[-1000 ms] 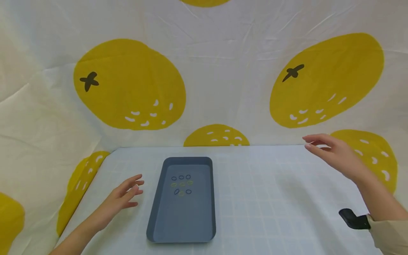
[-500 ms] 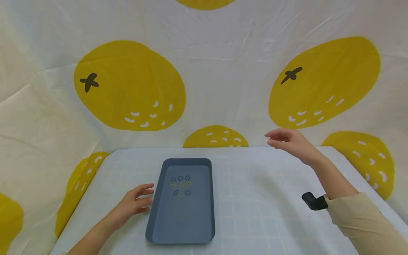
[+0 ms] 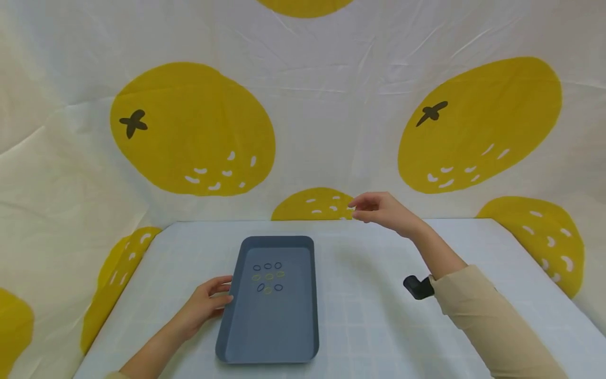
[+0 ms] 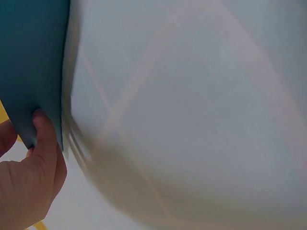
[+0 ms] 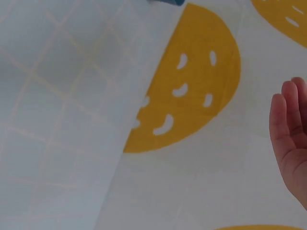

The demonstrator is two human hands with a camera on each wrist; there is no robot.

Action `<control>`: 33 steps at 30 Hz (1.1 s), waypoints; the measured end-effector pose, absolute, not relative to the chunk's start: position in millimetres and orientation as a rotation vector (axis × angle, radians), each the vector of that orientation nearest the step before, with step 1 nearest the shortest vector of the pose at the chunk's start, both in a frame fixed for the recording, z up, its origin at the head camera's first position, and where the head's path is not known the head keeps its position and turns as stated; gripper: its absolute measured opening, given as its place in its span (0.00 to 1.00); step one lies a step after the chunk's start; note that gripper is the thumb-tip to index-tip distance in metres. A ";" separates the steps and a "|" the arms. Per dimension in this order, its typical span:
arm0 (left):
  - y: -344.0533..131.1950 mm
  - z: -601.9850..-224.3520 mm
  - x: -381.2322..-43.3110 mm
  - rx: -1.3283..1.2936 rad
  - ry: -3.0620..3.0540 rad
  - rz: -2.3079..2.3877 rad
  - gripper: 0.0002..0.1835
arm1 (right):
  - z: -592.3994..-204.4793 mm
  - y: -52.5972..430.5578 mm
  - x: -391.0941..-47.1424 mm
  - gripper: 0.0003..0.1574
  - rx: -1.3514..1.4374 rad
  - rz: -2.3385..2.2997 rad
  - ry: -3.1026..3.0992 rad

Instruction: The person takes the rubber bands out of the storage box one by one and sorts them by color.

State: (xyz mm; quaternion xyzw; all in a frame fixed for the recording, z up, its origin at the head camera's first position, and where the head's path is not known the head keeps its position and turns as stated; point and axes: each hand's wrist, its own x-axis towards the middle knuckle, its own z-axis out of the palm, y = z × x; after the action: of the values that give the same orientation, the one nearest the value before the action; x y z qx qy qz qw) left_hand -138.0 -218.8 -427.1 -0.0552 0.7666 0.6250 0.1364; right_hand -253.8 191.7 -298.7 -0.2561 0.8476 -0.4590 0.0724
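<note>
A blue-grey rectangular tray (image 3: 270,326) lies on the table left of centre. Several small thin bands (image 3: 269,276), some dark blue and some yellow, sit in rough rows in its far half. My left hand (image 3: 205,305) is at the tray's left side and grips its edge. In the left wrist view, a fingertip (image 4: 41,117) presses on the tray's outer wall while another finger lies past the rim. High over the table, right of the tray's far end, my right hand (image 3: 381,210) hangs with loosely bent fingers and nothing in them.
A pale table (image 3: 369,316) with a faint grid pattern carries the tray. Behind and beside it hangs a white cloth (image 3: 331,121) printed with large yellow fruit shapes. A black strap-like piece (image 3: 418,287) sticks out from the right sleeve.
My left hand has moved right, from beside the tray onto its left edge. My right hand has travelled left through the air. The bands stay where they were.
</note>
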 end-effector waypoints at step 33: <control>-221.3 -431.5 -138.6 -0.205 2.211 1.830 0.31 | -361.4 58.6 -255.5 0.13 -0.788 -1.373 2.317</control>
State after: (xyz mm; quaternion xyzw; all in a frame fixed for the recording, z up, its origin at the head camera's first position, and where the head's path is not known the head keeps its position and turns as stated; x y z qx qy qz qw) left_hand -138.6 -221.3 -431.5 -0.0707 0.7617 0.6305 0.1314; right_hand -255.5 58.6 -361.4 -0.2768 0.8142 -0.4823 0.1668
